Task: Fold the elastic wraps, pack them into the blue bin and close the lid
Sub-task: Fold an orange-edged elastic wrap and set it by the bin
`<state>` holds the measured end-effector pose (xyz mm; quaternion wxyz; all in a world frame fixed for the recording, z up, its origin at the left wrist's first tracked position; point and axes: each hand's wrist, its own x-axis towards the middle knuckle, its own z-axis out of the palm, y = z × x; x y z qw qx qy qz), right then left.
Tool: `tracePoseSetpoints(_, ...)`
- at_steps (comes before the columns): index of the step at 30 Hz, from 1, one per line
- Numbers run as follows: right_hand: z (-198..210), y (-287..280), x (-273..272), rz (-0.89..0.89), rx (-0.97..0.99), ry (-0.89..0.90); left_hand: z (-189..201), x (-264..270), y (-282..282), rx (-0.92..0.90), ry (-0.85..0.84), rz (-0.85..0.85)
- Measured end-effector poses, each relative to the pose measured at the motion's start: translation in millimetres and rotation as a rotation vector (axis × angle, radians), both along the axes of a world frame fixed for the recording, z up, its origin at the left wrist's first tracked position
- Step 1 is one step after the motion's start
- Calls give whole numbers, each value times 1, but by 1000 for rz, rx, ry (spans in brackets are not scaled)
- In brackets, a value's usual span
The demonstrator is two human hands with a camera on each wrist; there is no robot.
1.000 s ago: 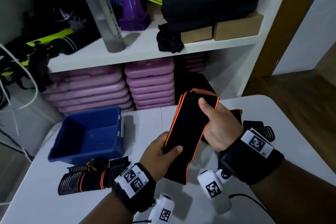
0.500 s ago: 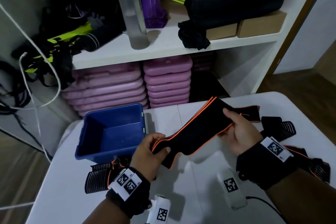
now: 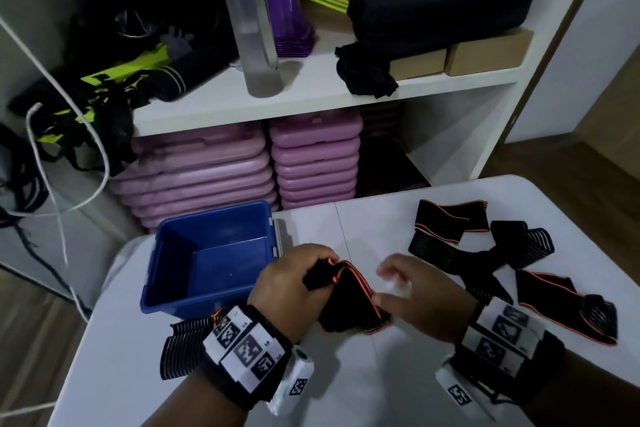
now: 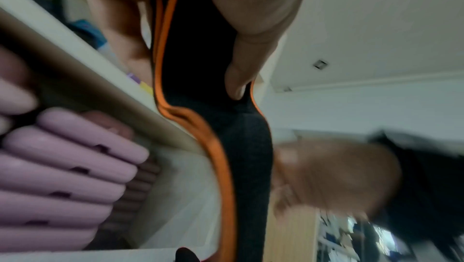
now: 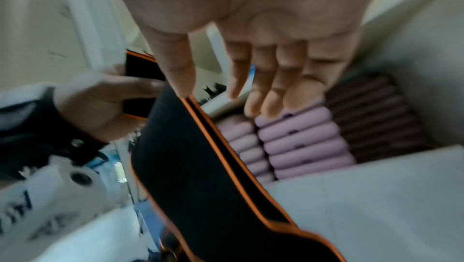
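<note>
My left hand grips the top of a folded black elastic wrap with orange edging; the wrap hangs down to the white table. The left wrist view shows my thumb pressed on the wrap. My right hand is blurred beside the wrap, its fingers straight and apart, the thumb touching the wrap's edge. The open blue bin stands just left of my left hand and looks empty. More wraps lie loose on the table to the right, and a striped one lies under my left wrist.
A white shelf unit stands behind the table with a clear bottle, a purple cone, a black case and cardboard boxes on it. Stacked pink pads fill the space below. White cords hang at the left.
The wrap went from stretched between both hands to doubled over in my left hand. My right hand let go of its end and opened. Both hands dropped toward the table beside the bin.
</note>
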<state>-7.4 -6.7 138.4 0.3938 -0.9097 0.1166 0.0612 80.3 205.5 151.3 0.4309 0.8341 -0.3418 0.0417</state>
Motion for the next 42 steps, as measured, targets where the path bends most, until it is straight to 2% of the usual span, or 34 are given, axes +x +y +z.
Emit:
tracePoseSetpoints(5,25,23,8,146,180,-176,14,-3,-13,17,-90,-102)
tracePoseSetpoints(9,28,25,14,15,327,-266,25,3,-18,-16,-189,-80)
tracePoseSetpoints(11,29,26,16,-22,405,-260,29,3,-18,-61,-176,-64)
tracePoseSetpoints(13,30,27,17,-68,519,-273,31,-1,-19,-162,-49,-2)
tracePoseSetpoints(15,32,29,18,-114,627,-287,30,-8,-24,-301,167,56)
tracePoseSetpoints(17,33,33,18,-138,693,-291,29,-15,-30,-420,331,47)
tracePoseSetpoints(20,30,41,21,-166,700,-269,27,-26,-37,-438,335,15)
tracePoseSetpoints(23,32,47,23,-194,647,-251,24,-31,-40,-328,178,37)
tracePoseSetpoints(27,38,56,19,-236,607,-361,24,-28,-38,-283,166,48)
tracePoseSetpoints(33,42,58,16,-217,735,-396,33,-27,-35,-326,250,-9)
tracePoseSetpoints(38,40,60,16,-216,750,-489,40,-24,-32,-431,334,8)
tracePoseSetpoints(42,41,61,20,-258,771,-504,36,-23,-33,-484,525,45)
